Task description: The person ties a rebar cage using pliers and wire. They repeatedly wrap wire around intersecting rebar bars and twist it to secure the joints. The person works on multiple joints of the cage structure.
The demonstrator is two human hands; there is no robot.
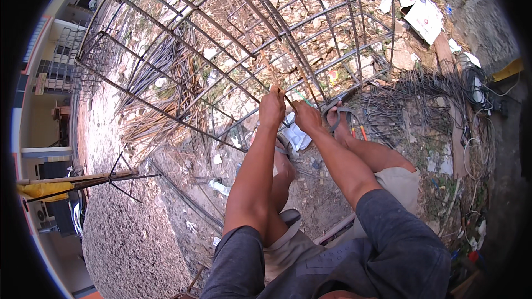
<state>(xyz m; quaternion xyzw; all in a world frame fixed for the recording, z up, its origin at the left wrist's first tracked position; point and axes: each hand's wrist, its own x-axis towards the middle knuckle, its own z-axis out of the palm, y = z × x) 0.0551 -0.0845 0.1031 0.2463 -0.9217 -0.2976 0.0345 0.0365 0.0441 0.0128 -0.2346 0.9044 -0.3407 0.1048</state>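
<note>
Rubble-strewn ground, left hand and right hand fists clenched on rebar cage bar.

A tangle of dark bent steel wire lies on the dirt ground at right, near torn pale cardboard sheets. At left, a long rusty pole rests on a black metal stand over grey gravel, beside a yellow cloth.

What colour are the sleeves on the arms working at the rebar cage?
Dark grey sleeves, short ones ending above the elbows, clearest in the head view near the bottom edge.
</note>
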